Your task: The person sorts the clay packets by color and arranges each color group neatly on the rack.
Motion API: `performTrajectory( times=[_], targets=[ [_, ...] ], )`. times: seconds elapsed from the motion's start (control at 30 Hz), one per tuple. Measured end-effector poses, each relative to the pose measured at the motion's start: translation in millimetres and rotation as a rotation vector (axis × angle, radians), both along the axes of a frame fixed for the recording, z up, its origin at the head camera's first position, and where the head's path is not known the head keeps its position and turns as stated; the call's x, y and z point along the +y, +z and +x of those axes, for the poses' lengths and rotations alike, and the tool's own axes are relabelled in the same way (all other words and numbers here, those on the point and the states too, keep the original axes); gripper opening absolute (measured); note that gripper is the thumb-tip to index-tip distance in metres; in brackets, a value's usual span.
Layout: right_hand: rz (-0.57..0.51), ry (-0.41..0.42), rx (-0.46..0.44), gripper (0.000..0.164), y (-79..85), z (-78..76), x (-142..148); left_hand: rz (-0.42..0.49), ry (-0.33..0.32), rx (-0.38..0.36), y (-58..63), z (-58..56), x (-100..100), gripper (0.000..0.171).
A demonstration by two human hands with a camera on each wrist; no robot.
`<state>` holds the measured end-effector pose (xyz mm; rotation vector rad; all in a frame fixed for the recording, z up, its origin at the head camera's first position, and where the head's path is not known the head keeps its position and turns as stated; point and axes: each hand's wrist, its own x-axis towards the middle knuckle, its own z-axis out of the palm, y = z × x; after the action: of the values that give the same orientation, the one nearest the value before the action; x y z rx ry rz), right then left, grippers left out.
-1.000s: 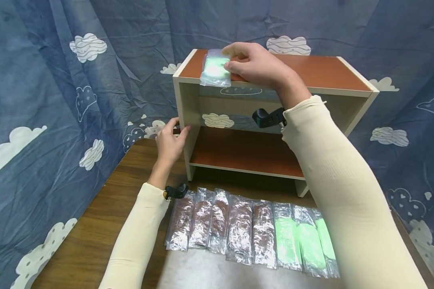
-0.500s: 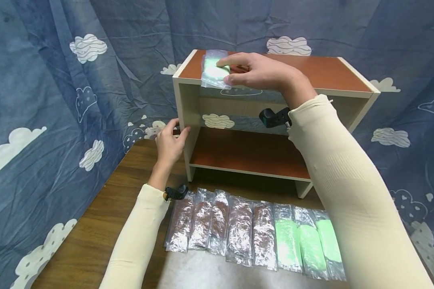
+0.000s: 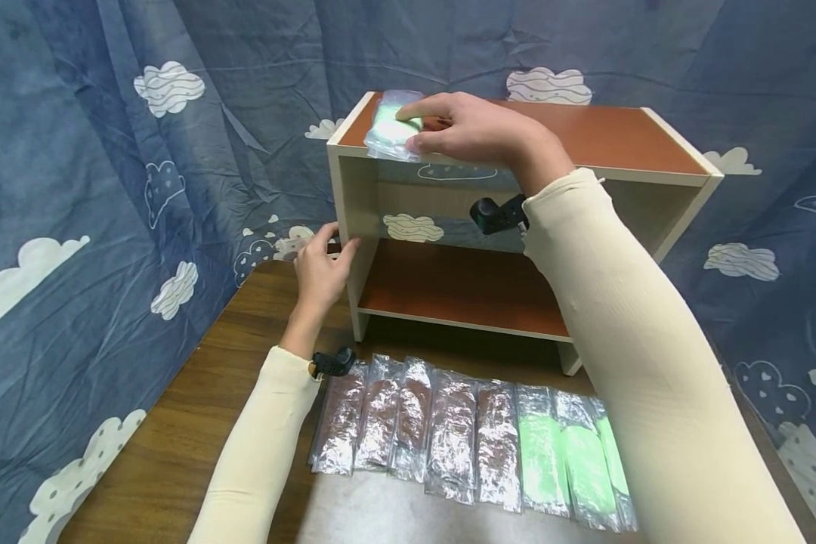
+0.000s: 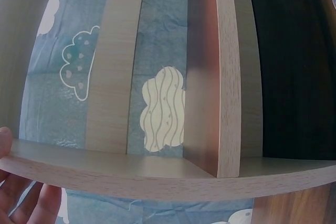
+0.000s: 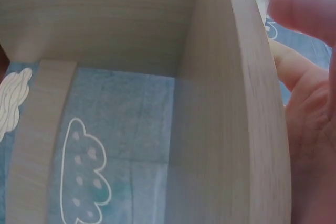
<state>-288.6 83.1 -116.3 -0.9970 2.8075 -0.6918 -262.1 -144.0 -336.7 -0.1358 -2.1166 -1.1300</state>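
On the top board of a small two-tier shelf [image 3: 585, 143], near its left end, lies a clear plastic packet [image 3: 384, 134] with a light green piece inside. My right hand [image 3: 486, 130] pinches the right side of this packet, thumb at the front and fingers over the top. In the right wrist view, the thumb [image 5: 299, 14] shows beyond the edge of the top board [image 5: 262, 108]. Lower down, my left hand [image 3: 321, 273] grips the shelf's left side panel [image 3: 356, 219]. In the left wrist view its thumb [image 4: 4, 141] is inside the panel, with fingers outside.
In front of the shelf, several clear packets with brown contents [image 3: 452, 434] lie in a row, continuing into green ones [image 3: 542, 457] on the right. My right sleeve [image 3: 642, 363] covers part of the row's end. A blue cloud-print cloth [image 3: 258, 136] hangs behind the wooden table [image 3: 177, 423].
My right hand has shifted slightly left along the shelf top, and the green packet has moved left with it and turned a little. My left hand stays on the side panel.
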Motion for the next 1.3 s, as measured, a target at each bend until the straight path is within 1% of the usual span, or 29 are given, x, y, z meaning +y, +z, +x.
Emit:
performTrajectory(
  times=[0.27, 0.47, 0.7, 0.8, 0.9, 0.97, 1.07, 1.2, 1.3],
  targets=[
    [0.009, -0.058, -0.025, 0.058, 3.9, -6.4, -23, 0.001, -0.008, 0.009, 0.4, 1.9, 0, 0.029],
    [0.030, -0.046, 0.006, 0.058, 1.4, -11.0, -36, 0.003, -0.015, 0.001, 0.3, 4.5, 2, 0.029],
    [-0.006, -0.076, -0.001, 0.056, -1.0, -11.5, -34, 0.002, -0.035, -0.003, -0.6, 1.5, 5, 0.030],
    [-0.021, -0.076, -0.003, 0.056, -1.5, -11.1, -32, 0.006, -0.040, -0.002, -0.3, 1.4, 7, 0.029],
    [-0.047, -0.082, -0.018, 0.058, -2.8, -10.5, -30, 0.009, -0.047, 0.001, 0.2, 1.2, 8, 0.030],
    [-0.083, -0.090, -0.025, 0.059, -3.7, -9.6, -27, 0.008, -0.051, 0.008, 0.6, 0.9, 10, 0.030],
    [-0.171, -0.107, 0.018, 0.058, -5.4, -7.7, -23, 0.003, -0.051, 0.016, 0.6, -0.9, 11, 0.029],
    [-0.291, -0.140, 0.147, 0.049, -7.4, 1.8, -13, -0.005, -0.044, 0.015, 0.6, -2.7, 12, 0.029],
    [-0.319, -0.153, 0.220, 0.044, -9.6, 13.9, 0, -0.006, -0.040, 0.015, 1.5, -2.8, 10, 0.030]
  ],
)
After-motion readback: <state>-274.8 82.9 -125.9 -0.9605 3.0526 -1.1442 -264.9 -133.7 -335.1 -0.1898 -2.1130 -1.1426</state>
